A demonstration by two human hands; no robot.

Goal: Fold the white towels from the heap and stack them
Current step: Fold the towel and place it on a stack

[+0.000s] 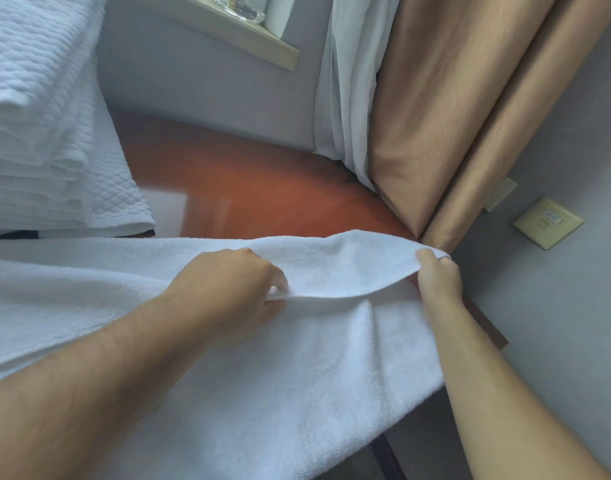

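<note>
A large white towel lies spread over the near part of the reddish wooden table and hangs over its right edge. My left hand pinches the towel's raised edge near the middle. My right hand grips the same edge at its right corner, lifting it off the layer below. A stack of folded white towels stands at the far left on the table.
Tan curtains and a white sheer curtain hang behind the table's right end. A grey wall with a wooden ledge runs behind. A beige wall socket sits at the right.
</note>
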